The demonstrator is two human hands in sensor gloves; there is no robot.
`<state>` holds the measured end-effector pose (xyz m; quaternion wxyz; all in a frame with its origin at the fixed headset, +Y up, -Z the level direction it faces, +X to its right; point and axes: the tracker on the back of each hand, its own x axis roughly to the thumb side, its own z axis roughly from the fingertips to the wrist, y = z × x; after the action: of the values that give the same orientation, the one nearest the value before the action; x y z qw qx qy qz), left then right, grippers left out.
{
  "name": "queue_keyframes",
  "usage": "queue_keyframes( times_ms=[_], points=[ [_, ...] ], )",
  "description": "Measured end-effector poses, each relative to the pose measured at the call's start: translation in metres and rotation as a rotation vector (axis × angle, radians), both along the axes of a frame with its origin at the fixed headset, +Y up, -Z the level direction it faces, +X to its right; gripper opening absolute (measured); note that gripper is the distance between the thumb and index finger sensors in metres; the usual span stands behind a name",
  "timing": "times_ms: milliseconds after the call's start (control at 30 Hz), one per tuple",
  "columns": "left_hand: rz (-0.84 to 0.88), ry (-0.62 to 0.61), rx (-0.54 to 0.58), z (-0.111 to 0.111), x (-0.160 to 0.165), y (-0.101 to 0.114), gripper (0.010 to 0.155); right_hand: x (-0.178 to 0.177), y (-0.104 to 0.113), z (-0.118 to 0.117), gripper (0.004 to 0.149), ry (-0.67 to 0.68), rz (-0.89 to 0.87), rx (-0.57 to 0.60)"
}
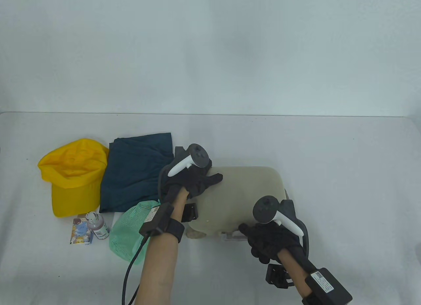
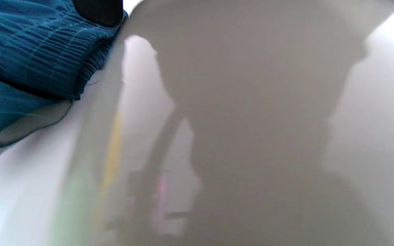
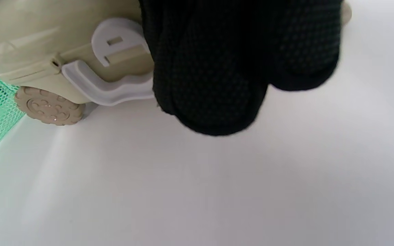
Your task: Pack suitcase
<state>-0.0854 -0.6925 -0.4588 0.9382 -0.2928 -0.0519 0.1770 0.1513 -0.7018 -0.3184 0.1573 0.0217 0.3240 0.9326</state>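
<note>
Closed beige suitcase (image 1: pixel 240 199) lies mid-table, unpacked clothes beside it. Left hand (image 1: pixel 194 181) presses flat on the shell; right hand (image 1: pixel 269 242) curls at the white latch (image 3: pixel 111 85), though its grip is hidden. Uneven pressure could skid the case on its wheel (image 3: pixel 48 107).

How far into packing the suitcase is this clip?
Nothing looks packed. The beige suitcase lies closed; left hand rests on its shell, right hand at its white handle. Yellow cap, blue garment, green mesh bag, small bottle and card remain outside.
</note>
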Motion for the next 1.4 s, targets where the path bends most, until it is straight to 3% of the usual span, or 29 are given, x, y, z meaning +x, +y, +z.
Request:
queue_keyframes(
  times_ms=[133, 367, 600, 667, 767, 833, 900, 1000, 1133, 1300, 1400],
  points=[
    [0.022, 0.001, -0.003, 0.000, -0.001, -0.001, 0.084, -0.001, -0.015, 0.002, 0.071, -0.026, -0.095, -0.100],
    [0.089, 0.012, -0.014, -0.005, -0.008, -0.006, 0.082, 0.006, -0.038, 0.001, 0.077, -0.124, -0.424, -0.301],
    [0.114, 0.014, -0.023, -0.006, -0.010, -0.007, 0.080, 0.003, -0.047, 0.005, 0.078, -0.172, -0.548, -0.272],
    [0.116, 0.011, -0.022, -0.006, -0.010, -0.007, 0.080, 0.001, -0.049, 0.008, 0.069, -0.199, -0.531, -0.269],
    [0.111, 0.009, -0.026, -0.008, -0.010, -0.006, 0.080, 0.001, -0.048, 0.004, 0.068, -0.127, -0.482, -0.215],
    [0.104, 0.002, -0.033, -0.009, -0.010, -0.006, 0.080, 0.000, -0.043, 0.002, 0.065, -0.100, -0.415, -0.206],
    [0.092, -0.005, -0.034, -0.010, -0.010, -0.004, 0.080, -0.002, -0.039, 0.002, 0.059, 0.002, -0.178, -0.053],
    [0.069, -0.007, -0.027, -0.011, -0.010, -0.003, 0.080, -0.010, -0.033, 0.004, 0.058, 0.118, -0.014, -0.040],
    [-0.033, 0.007, 0.089, 0.000, -0.005, 0.013, 0.084, -0.014, -0.014, 0.009, 0.063, 0.228, -0.164, -0.075],
    [0.002, 0.009, 0.278, 0.044, -0.002, 0.050, 0.085, 0.001, 0.029, 0.005, 0.067, 0.156, -0.404, 0.132],
    [0.036, 0.034, 0.353, 0.078, -0.003, 0.060, 0.086, 0.017, 0.047, 0.001, 0.068, 0.088, -0.483, 0.220]
  ],
)
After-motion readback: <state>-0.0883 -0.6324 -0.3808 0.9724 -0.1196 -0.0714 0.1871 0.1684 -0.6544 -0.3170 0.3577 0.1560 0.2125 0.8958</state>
